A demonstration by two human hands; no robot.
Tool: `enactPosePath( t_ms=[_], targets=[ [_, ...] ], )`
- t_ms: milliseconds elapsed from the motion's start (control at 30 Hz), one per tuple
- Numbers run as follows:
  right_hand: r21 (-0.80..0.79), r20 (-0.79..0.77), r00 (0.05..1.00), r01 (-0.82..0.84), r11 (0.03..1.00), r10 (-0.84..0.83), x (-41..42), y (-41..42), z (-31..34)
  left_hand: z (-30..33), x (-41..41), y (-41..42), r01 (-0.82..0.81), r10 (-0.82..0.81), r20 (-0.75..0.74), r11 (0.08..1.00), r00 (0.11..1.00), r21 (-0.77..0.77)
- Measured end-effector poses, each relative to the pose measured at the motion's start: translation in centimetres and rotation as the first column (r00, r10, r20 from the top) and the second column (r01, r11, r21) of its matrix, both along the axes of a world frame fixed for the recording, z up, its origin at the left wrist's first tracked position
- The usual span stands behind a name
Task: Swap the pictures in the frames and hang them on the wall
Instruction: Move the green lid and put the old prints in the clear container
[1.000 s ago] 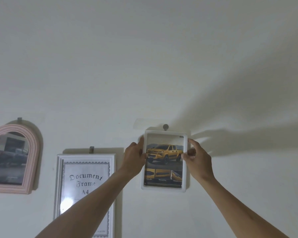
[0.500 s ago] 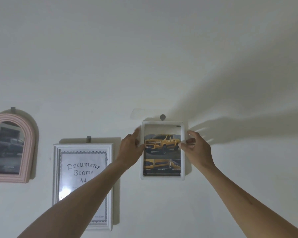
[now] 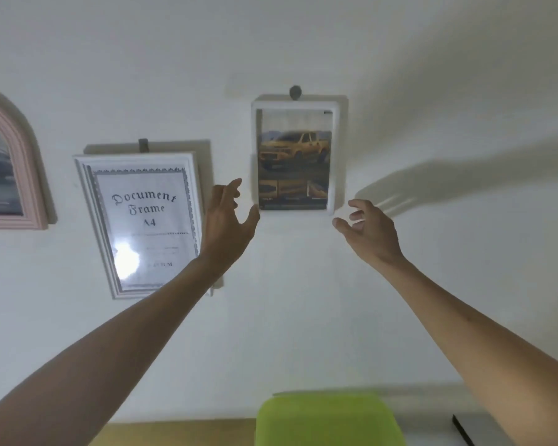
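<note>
1. Filling the bottom edge nearest the camera is a lime-green plastic object [image 3: 329,420], blurred, with a strip of wooden surface [image 3: 174,432] to its left and a pale ledge carrying a thin black item [image 3: 463,429] to its right; what either of these is cannot be told
2. Both bare forearms reach up and forward from the lower corners toward the wall
3. The left hand [image 3: 227,220] is held with fingers loosely spread and thumb out, gripping nothing; its thumb tip lies just beside the lower left corner of the white frame, and whether it touches cannot be told
4. The right hand [image 3: 369,231] sits below and to the right of that frame, apart from it, fingers curled loosely and apart, also empty
5. On the wall [image 3: 303,43], the small white frame [image 3: 334,156] hangs upright from a round grey hook [image 3: 295,92] at its top edge; inside it is a picture of a yellow pickup truck [image 3: 295,148] with three small panels under it
6. To the left and lower hangs a larger white frame [image 3: 84,201], tilted slightly, on a grey hook [image 3: 143,145]; its sheet reads "Document Frame A4" and its glass shows a bright glare spot; the left forearm covers its lower right corner
7. At the far left edge a pink arched frame [image 3: 29,175] is partly cut off, holding a dark, blurred picture
8. Shadows of both arms fall across the wall to the right
</note>
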State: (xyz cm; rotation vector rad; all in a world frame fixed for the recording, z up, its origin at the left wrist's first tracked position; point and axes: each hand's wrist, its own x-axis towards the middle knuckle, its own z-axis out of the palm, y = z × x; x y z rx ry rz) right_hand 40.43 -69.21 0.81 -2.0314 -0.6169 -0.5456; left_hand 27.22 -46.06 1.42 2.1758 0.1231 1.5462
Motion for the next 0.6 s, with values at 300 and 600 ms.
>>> enactPosePath(
  t_ms=[300, 600],
  targets=[
    [-0.311, -0.422, 0.903, -0.06, 0.948, -0.082, -2.6, -3.2, -16.7, -18.9, -2.3, -5.7, -0.054, -0.082, -0.495, 0.965, 0.865, -0.255],
    [-0.553, -0.676, 0.67, -0.183, 0.813, -0.308, -3.7, -10.3, -30.5, -31.9, -4.9, -8.4, -0.382, -0.246, -0.932, 0.86, 0.268, -0.337]
  ],
)
